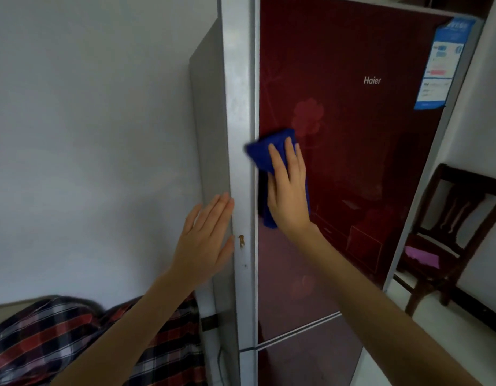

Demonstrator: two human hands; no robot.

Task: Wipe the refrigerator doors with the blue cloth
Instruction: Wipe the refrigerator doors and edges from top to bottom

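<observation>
The refrigerator's upper door (358, 151) is dark red glass with a faint flower pattern and a silver frame. My right hand (288, 190) lies flat on the blue cloth (265, 153), pressing it against the door's left part beside the silver edge (241, 107). Part of the cloth hangs below my palm. My left hand (206, 240) rests with fingers spread on the refrigerator's grey side, at the silver edge, holding nothing. A lower door (305, 360) starts below a silver seam.
A blue and white label (442, 65) is stuck at the door's upper right. A dark wooden chair (447, 235) with something purple on its seat stands to the right. A white wall (88, 135) fills the left. Checked fabric (60, 335) lies at lower left.
</observation>
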